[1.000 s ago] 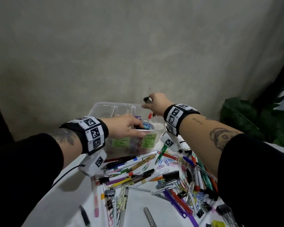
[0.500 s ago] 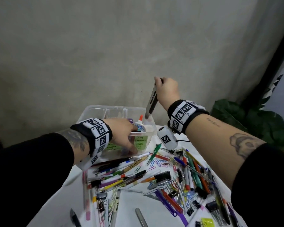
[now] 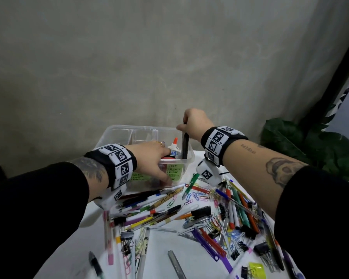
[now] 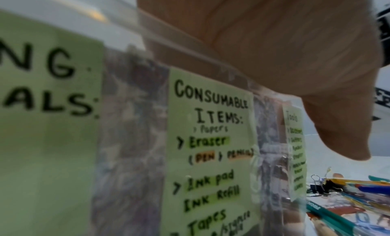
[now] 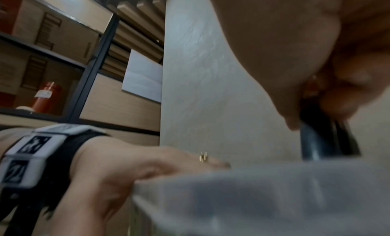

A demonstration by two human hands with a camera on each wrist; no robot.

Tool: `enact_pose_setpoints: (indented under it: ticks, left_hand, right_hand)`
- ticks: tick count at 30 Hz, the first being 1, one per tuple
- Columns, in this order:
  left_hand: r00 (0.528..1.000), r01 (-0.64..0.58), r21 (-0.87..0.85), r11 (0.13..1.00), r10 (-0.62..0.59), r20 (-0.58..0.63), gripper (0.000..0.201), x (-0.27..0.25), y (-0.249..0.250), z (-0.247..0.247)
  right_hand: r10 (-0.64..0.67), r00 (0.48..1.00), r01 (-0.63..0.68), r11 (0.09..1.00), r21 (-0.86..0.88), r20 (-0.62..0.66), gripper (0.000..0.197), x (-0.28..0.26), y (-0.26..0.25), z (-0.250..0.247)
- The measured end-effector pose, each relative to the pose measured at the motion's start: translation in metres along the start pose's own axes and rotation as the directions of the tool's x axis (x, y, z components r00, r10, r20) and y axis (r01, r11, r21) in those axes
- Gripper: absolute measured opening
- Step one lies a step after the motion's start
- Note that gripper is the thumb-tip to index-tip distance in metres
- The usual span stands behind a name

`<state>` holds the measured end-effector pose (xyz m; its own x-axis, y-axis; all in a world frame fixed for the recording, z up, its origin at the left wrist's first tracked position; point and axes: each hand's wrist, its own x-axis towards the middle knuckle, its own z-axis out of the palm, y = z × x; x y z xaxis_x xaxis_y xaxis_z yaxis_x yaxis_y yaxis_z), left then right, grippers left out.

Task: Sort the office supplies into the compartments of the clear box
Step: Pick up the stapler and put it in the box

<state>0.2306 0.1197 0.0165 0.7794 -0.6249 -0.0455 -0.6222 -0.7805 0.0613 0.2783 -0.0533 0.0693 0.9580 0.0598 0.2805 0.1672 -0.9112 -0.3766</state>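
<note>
- The right hand (image 3: 194, 122) pinches a black stapler (image 3: 185, 146) upright, its lower end inside the clear box (image 3: 117, 132) compartment labelled Tools.
- The left hand (image 3: 151, 158) grips the box's near wall, thumb outside.
- Glue bottle (image 3: 33, 148) stands between the hands.

A grey-green plastered wall (image 3: 149, 63) is seen across the upper field of the head view. At 3 o'clock a dark-leaved plant (image 3: 302, 146) is set just beside a black upright post (image 3: 339, 67). A white tabletop (image 3: 73, 244) is spread at 6 o'clock. In the right wrist view, at 9 o'clock, black shelving (image 5: 92, 59) is stocked with cardboard boxes (image 5: 63, 32) and an orange-red canister (image 5: 47, 97).
</note>
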Motion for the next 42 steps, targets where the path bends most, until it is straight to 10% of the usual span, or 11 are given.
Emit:
enact_pose_setpoints:
  ticks: [7, 16, 25, 31, 42]
  left_hand:
    - [0.998, 0.035, -0.163, 0.986, -0.043, -0.046, 0.074, 0.000, -0.005, -0.002]
    - [0.979, 0.093, -0.360, 0.928, -0.152, -0.138, 0.030, 0.004, -0.011, -0.002]
    - [0.920, 0.053, -0.291, 0.955, -0.160, -0.357, 0.026, -0.003, -0.002, -0.003]
    - [0.914, 0.058, -0.216, 0.975, -0.138, -0.381, 0.028, -0.006, 0.000, -0.003]
    - [0.935, 0.056, -0.233, 0.971, -0.132, -0.328, 0.028, -0.007, 0.000, -0.004]
  right_hand:
    - [-0.026, 0.989, 0.030, 0.999, -0.029, 0.142, 0.051, 0.004, 0.019, 0.009]
    - [0.014, 1.000, -0.011, 0.973, 0.230, -0.014, 0.048, 0.004, 0.022, 0.021]
    - [-0.006, 0.964, 0.086, 0.953, 0.290, -0.268, 0.041, 0.001, 0.020, 0.007]
    - [-0.063, 0.998, 0.062, 0.997, 0.047, 0.027, 0.031, -0.013, 0.016, 0.017]
    - [-0.145, 0.978, 0.164, 0.979, -0.123, 0.150, 0.030, -0.016, 0.018, 0.029]
